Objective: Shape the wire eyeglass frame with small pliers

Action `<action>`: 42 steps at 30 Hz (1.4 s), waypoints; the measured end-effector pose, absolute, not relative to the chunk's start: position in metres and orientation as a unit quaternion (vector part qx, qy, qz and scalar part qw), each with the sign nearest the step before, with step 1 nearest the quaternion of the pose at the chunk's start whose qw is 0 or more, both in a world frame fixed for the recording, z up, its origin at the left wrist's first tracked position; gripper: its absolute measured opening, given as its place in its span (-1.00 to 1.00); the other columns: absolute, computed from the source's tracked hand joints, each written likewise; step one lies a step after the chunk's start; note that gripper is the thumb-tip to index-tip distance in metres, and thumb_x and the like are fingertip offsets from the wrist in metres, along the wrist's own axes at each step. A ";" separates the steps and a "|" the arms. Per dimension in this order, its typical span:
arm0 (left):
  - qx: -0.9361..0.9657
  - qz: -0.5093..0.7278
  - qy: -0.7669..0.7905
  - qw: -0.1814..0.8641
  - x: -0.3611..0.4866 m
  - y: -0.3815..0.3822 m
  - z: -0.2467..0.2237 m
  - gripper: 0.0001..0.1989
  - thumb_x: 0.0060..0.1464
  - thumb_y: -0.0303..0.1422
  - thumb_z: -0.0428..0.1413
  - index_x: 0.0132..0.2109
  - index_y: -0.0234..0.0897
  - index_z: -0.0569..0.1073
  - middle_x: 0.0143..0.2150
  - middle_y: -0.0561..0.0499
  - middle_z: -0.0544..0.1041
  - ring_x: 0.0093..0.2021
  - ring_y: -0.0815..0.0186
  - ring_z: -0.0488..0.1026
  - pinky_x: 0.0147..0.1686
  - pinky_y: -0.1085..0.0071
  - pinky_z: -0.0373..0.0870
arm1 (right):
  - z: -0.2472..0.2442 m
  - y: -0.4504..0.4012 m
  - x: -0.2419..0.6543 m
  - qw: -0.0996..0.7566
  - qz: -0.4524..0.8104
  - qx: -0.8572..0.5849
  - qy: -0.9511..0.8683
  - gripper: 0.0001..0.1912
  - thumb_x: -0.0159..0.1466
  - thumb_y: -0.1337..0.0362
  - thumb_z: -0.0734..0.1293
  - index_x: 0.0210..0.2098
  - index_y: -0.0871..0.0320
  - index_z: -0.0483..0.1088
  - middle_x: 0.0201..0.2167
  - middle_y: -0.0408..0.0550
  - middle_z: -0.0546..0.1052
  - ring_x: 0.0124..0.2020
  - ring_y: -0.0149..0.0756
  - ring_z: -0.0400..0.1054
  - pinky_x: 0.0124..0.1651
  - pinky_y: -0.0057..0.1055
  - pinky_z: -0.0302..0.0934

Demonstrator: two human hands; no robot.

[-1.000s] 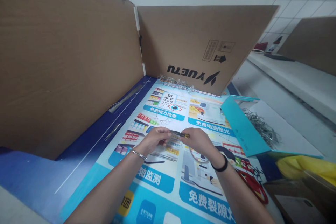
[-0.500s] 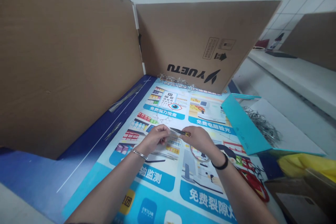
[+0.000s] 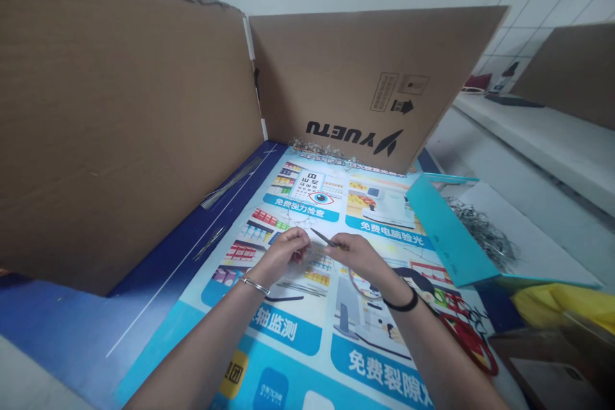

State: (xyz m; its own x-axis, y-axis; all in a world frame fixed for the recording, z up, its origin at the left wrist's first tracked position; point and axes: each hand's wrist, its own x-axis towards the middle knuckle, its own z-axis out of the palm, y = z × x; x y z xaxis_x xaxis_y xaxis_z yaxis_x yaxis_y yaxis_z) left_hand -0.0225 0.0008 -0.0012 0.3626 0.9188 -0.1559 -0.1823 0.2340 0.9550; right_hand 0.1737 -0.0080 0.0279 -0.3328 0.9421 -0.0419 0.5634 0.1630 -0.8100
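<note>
Over the printed poster (image 3: 307, 327), my left hand (image 3: 288, 253) is closed in a pinch; what it holds is too small to make out. My right hand (image 3: 358, 255) is closed around slim dark pliers (image 3: 323, 237), whose pointed tip reaches up and left toward my left fingertips. A small gap separates the two hands. Thin wire pieces (image 3: 302, 288) lie on the poster just below them. Part of a pale ring (image 3: 362, 285) shows beside my right wrist.
Cardboard panels (image 3: 375, 64) stand at the back and left. Clear tangled bits (image 3: 327, 148) lie along the back panel. At right are a turquoise box (image 3: 451, 237) with tangled wire, yellow material (image 3: 567, 307) and a red coil (image 3: 468, 343). Wire bundles (image 3: 233, 182) lie at left.
The pliers' tip has turned upward and slightly away from my left fingers. Both hands have otherwise stayed in nearly the same place, and the camera view has shifted slightly.
</note>
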 end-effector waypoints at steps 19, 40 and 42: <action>0.638 0.385 0.520 0.418 -0.024 0.009 -0.009 -0.76 0.06 -0.28 -0.02 -0.24 -0.30 0.47 -0.44 0.02 0.48 -0.39 0.33 0.41 -0.31 0.42 0.31 | 0.006 -0.013 0.155 0.354 0.376 -0.532 -0.671 -0.81 0.13 0.22 0.21 -0.55 0.17 0.30 -0.64 -0.25 0.22 -0.56 -0.46 0.06 -0.50 -0.51 -0.07; 0.666 0.353 0.594 0.282 -0.026 0.004 -0.011 -0.76 0.06 -0.28 -0.01 -0.21 -0.13 0.53 -0.50 0.03 0.51 -0.45 0.28 0.41 -0.40 0.44 0.22 | 0.001 -0.015 0.153 0.344 0.362 -0.537 -0.680 -0.76 0.14 0.17 0.20 -0.55 0.16 0.35 -0.65 -0.22 0.27 -0.57 -0.45 0.10 -0.50 -0.51 -0.04; 0.667 0.344 0.604 0.270 -0.026 0.003 -0.011 -0.74 0.06 -0.29 -0.02 -0.19 -0.13 0.53 -0.52 0.03 0.50 -0.48 0.29 0.40 -0.42 0.44 0.20 | 0.000 -0.015 0.153 0.351 0.352 -0.544 -0.676 -0.77 0.14 0.17 0.20 -0.52 0.16 0.36 -0.65 -0.22 0.28 -0.57 -0.44 0.11 -0.50 -0.50 -0.04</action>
State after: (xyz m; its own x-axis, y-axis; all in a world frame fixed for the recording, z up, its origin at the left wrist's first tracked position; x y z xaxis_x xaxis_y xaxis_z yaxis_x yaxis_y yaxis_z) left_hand -0.0255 0.0031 -0.0106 0.0341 0.9906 0.1323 0.6196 -0.1248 0.7750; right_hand 0.1525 -0.0148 -0.0005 -0.1622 0.9824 0.0926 0.4886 0.1615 -0.8575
